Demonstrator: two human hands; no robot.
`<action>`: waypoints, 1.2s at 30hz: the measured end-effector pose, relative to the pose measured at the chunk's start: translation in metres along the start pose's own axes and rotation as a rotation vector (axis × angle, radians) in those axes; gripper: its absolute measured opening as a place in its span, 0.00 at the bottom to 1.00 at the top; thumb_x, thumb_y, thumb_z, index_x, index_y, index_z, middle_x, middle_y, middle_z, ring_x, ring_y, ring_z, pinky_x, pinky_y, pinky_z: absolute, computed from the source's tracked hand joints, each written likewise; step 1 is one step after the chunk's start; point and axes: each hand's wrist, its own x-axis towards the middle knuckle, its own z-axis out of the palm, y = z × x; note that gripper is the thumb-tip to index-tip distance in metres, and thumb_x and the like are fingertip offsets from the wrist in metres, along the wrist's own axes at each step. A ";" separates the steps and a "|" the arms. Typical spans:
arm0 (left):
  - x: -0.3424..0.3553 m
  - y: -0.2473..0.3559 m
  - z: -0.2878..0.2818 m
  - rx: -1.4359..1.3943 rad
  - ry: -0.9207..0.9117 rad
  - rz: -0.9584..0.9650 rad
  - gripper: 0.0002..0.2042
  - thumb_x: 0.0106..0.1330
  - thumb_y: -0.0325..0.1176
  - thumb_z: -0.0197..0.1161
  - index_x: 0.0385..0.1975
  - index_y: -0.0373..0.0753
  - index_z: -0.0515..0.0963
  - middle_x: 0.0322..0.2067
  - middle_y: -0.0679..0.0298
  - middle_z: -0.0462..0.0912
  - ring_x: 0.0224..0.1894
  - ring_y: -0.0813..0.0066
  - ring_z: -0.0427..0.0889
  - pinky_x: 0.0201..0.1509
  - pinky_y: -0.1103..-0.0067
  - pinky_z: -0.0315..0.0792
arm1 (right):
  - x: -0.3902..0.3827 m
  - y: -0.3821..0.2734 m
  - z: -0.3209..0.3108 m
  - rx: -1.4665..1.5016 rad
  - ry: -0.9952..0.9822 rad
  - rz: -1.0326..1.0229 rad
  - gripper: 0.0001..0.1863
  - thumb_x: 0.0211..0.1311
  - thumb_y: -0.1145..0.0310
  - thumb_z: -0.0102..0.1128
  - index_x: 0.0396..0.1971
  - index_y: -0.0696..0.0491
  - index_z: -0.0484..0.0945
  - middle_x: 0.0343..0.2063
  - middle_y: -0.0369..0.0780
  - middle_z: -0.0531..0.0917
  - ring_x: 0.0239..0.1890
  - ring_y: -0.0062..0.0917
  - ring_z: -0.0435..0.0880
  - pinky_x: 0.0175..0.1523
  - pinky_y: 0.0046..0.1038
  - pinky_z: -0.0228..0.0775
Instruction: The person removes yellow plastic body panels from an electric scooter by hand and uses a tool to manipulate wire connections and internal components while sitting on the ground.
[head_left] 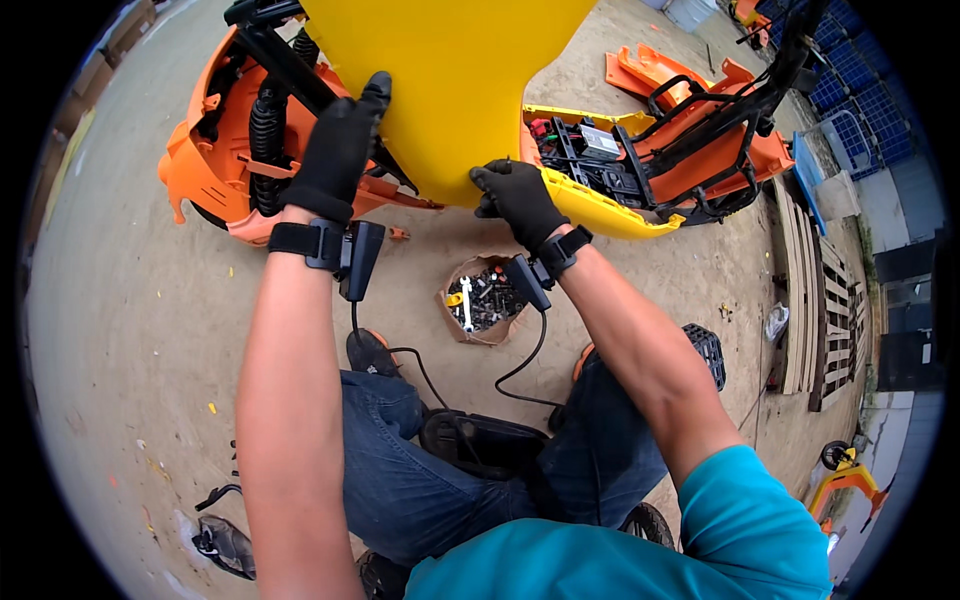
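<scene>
Hands [335, 150] [518, 200] on panel [445, 90], wrench [467, 303] in box [486, 337]

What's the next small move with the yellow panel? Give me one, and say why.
I'd probably firm up the right hand on the yellow panel before shifting it: that hand holds near the lower right edge, the left hand is at the left edge, and an exposed silver box sits close by on the right, so a slip could knock it.

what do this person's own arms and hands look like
Left hand and right hand wear black gloves. Each has a black wrist strap with a dark box and thin black cable. Forearms are bare; right sleeve is teal.
</scene>
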 end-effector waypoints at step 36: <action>-0.001 0.036 0.054 0.633 0.357 0.133 0.29 0.67 0.59 0.44 0.26 0.35 0.76 0.21 0.48 0.80 0.30 0.47 0.81 0.34 0.60 0.73 | -0.010 -0.023 -0.016 -0.084 -0.137 -0.006 0.14 0.64 0.61 0.56 0.40 0.56 0.75 0.26 0.32 0.73 0.19 0.14 0.71 0.26 0.18 0.70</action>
